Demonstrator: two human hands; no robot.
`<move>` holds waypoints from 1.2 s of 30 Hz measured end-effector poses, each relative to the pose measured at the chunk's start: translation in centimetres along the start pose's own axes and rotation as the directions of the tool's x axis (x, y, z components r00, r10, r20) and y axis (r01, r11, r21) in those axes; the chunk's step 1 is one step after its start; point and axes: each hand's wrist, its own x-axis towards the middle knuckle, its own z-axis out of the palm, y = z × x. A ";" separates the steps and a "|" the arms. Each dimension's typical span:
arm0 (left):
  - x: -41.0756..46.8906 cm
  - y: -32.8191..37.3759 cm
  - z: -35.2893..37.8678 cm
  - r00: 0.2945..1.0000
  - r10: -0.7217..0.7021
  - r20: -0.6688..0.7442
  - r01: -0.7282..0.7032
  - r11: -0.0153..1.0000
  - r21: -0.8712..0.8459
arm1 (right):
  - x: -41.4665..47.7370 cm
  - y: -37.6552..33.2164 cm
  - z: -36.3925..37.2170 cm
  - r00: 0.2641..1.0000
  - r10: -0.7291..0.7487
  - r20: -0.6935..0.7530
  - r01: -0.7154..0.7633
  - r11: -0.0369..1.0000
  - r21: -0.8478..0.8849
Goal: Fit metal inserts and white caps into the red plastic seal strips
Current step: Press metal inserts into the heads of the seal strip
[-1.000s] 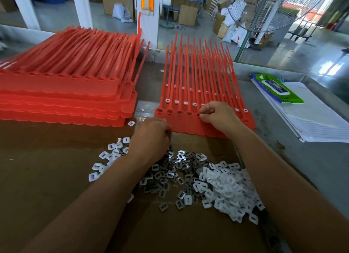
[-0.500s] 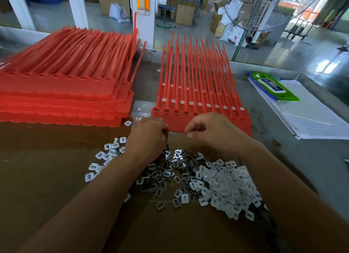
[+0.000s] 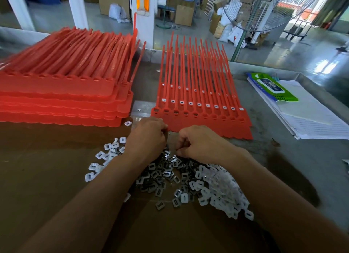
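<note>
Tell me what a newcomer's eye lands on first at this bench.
The tall stack of red seal strips at back left dominates, with a single sheet of strips flat beside it at centre. In front, metal inserts and white caps lie heaped on the brown surface, where the left hand and right hand sit close together, fingers curled, at the heap's far edge.

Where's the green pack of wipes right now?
The green pack of wipes lies at the right of the head view, on top of the stack of white paper on the table, right of the red seal strips.
</note>
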 end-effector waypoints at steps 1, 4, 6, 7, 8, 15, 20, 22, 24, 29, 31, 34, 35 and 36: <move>0.0 0.0 0.0 1.000 -0.002 0.002 0.002 1.000 0.000 | -0.1 0.0 0.0 1.000 -0.002 0.000 0.002 1.000 0.006; 0.0 0.0 0.0 1.000 -0.004 0.002 0.004 1.000 -0.008 | -0.2 0.2 -0.2 1.000 -0.014 -0.001 0.014 0.999 0.041; 0.0 0.0 0.0 1.000 -0.001 -0.003 0.001 1.000 -0.009 | -0.2 0.4 -0.3 1.000 -0.012 0.003 0.012 0.998 0.059; 0.0 0.1 0.0 1.000 0.001 -0.006 -0.001 1.000 -0.009 | -0.3 0.5 -0.3 1.000 -0.010 0.001 0.010 0.997 0.072; 0.0 0.1 0.0 1.000 0.002 -0.008 -0.002 1.000 -0.008 | -0.3 0.6 -0.4 1.000 -0.007 -0.006 0.008 0.996 0.091; -0.1 0.2 -0.1 1.000 0.002 -0.012 -0.002 1.000 -0.007 | -0.3 1.5 -1.1 0.994 0.039 -0.097 -0.020 0.982 0.186; -0.1 0.2 -0.1 1.000 0.004 -0.007 -0.004 1.000 -0.021 | 0.0 3.8 -2.0 0.962 0.151 -0.227 -0.094 0.965 0.244; -0.1 0.1 -0.1 1.000 0.007 -0.005 -0.007 1.000 -0.018 | 0.4 5.2 -2.3 0.927 0.204 -0.315 -0.116 0.954 0.276; -0.1 0.1 0.0 1.000 0.008 -0.008 -0.009 1.000 -0.017 | 0.9 6.6 -2.6 0.884 0.270 -0.381 -0.153 0.938 0.311; 0.0 0.1 0.0 1.000 0.012 -0.015 -0.012 1.000 -0.012 | 2.4 8.6 -2.9 0.833 0.362 -0.419 -0.212 0.908 0.363; 0.0 0.1 0.0 1.000 0.015 -0.014 -0.015 1.000 -0.007 | 3.0 8.8 -2.8 0.819 0.374 -0.435 -0.218 0.904 0.367; 0.0 0.0 0.0 1.000 0.015 -0.007 -0.015 1.000 -0.003 | 3.7 8.8 -2.5 0.815 0.368 -0.448 -0.215 0.910 0.356; -0.1 0.0 0.0 1.000 0.014 -0.005 -0.014 1.000 -0.002 | 3.9 8.8 -2.5 0.822 0.363 -0.438 -0.213 0.910 0.354; 0.0 0.0 0.0 1.000 0.015 -0.003 -0.015 1.000 0.000 | 4.1 8.8 -2.4 0.832 0.359 -0.424 -0.215 0.912 0.350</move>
